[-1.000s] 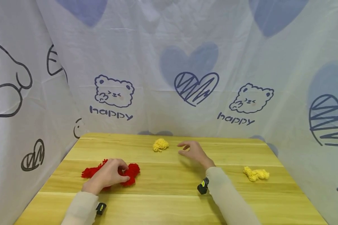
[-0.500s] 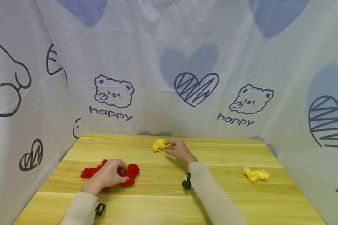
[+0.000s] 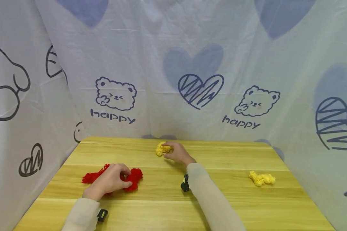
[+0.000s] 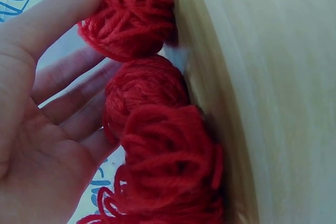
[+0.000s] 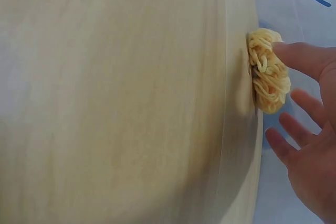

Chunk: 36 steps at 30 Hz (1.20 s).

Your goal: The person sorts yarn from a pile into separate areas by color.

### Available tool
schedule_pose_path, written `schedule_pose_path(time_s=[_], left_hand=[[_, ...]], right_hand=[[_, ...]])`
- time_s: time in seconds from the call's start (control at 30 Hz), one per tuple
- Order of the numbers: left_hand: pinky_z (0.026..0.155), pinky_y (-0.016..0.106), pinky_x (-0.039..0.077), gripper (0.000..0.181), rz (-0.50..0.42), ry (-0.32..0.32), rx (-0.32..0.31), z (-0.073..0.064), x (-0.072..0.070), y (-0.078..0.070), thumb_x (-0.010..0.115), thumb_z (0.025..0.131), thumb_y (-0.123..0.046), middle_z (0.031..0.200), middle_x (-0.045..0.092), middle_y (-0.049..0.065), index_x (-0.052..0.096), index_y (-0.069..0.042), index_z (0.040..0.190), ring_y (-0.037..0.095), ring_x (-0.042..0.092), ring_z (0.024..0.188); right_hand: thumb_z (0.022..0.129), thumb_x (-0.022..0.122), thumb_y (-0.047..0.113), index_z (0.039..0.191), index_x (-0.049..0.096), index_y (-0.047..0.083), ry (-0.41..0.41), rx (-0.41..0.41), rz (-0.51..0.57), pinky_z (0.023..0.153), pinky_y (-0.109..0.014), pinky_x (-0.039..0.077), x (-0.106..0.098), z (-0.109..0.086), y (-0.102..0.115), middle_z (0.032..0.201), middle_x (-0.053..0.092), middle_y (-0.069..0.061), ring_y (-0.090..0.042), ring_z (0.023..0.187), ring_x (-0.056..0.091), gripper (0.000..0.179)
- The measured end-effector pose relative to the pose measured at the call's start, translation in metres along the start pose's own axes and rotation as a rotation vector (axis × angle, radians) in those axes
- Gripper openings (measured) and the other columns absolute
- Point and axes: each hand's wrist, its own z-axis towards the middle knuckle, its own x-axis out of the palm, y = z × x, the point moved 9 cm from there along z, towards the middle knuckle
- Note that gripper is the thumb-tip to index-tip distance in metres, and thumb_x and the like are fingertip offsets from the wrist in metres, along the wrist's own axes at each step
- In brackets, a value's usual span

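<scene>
At the table's front left, my left hand curls over bundles of red yarn. The left wrist view shows its thumb against the farthest red yarn ball, with fingers behind. Two more red bundles line up nearer the wrist, the closest one a looped red skein. My right hand reaches to a small yellow yarn bundle near the far edge. In the right wrist view the thumb overlaps this yellow yarn, while the other fingers stay spread beside it.
Another yellow yarn bundle, twisted in the middle, lies at the right of the wooden table. A white cloth with printed hearts and bears hangs behind the far edge and along both sides.
My right hand has moved left across the far part of the table to the yellow yarn bundle. The left hand has stayed at the red yarn.
</scene>
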Motion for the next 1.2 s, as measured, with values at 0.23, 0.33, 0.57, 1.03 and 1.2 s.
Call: schedule_pose_path(time_s=[0.23,0.33,0.57,1.03,1.2], left_hand=[[0.089,0.040,0.060,0.027,0.003,-0.003,-0.006,0.000,0.000,0.003,0.089,0.079,-0.020,0.102,0.076,0.002,0.078,-0.008,0.101,0.015,0.067,0.093],[0.090,0.040,0.060,0.028,0.003,0.000,-0.014,0.001,0.001,0.004,0.089,0.080,-0.020,0.103,0.076,0.002,0.078,-0.009,0.102,0.015,0.066,0.093],[0.090,0.040,0.060,0.028,0.004,-0.001,-0.013,0.001,0.001,0.004,0.089,0.080,-0.020,0.103,0.076,0.002,0.078,-0.009,0.102,0.016,0.067,0.093],[0.089,0.039,0.060,0.027,0.007,-0.006,-0.005,0.001,0.001,0.003,0.089,0.080,-0.020,0.102,0.076,0.001,0.078,-0.009,0.102,0.015,0.066,0.092],[0.088,0.039,0.060,0.027,0.010,-0.010,0.002,0.001,0.001,0.003,0.089,0.080,-0.020,0.102,0.076,0.002,0.078,-0.008,0.101,0.015,0.067,0.092]], right_hand=[[0.085,0.075,0.000,0.136,0.065,0.003,0.005,-0.058,-0.135,0.124,-0.059,0.031,0.006,0.009,0.002,0.151,0.054,-0.025,-0.043,0.144,0.047,0.053],[0.085,0.077,0.004,0.139,0.063,0.005,-0.014,-0.050,-0.219,0.124,-0.059,0.029,0.005,0.007,0.004,0.145,0.062,-0.018,-0.038,0.139,0.054,0.056],[0.088,0.081,0.015,0.139,0.064,0.009,-0.037,0.004,-0.282,0.107,-0.057,0.045,0.005,0.003,0.005,0.135,0.062,-0.020,-0.041,0.124,0.054,0.054],[0.089,0.081,0.013,0.125,0.066,0.009,-0.009,0.040,-0.116,0.096,-0.042,0.055,0.011,0.003,-0.003,0.125,0.069,-0.012,-0.027,0.109,0.064,0.039],[0.086,0.081,0.006,0.127,0.068,0.009,-0.033,0.019,-0.076,0.094,-0.041,0.057,0.010,0.002,-0.002,0.125,0.069,-0.015,-0.027,0.107,0.065,0.043]])
